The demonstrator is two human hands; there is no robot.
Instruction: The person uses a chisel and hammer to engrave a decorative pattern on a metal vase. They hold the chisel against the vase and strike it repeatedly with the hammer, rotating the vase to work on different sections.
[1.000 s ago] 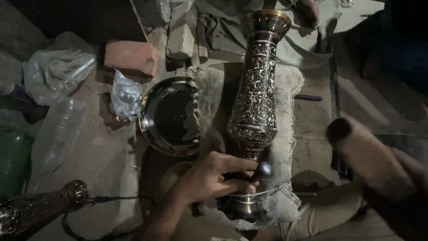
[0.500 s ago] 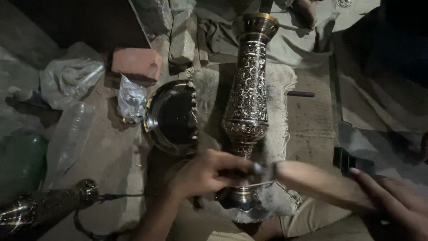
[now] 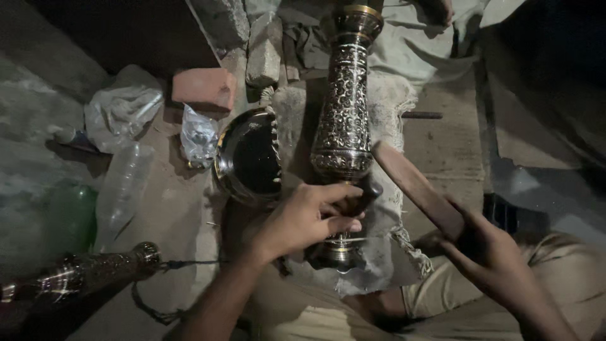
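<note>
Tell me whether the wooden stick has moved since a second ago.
Yes. The wooden stick in the right hand swung left, toward the engraved vase.

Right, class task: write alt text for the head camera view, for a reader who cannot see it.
A person's left hand steadies the narrow lower part of an ornate engraved metal vase lying on a cloth, while the right hand holds a wooden stick beside it. A dark round metal dish lies to its left.
</note>
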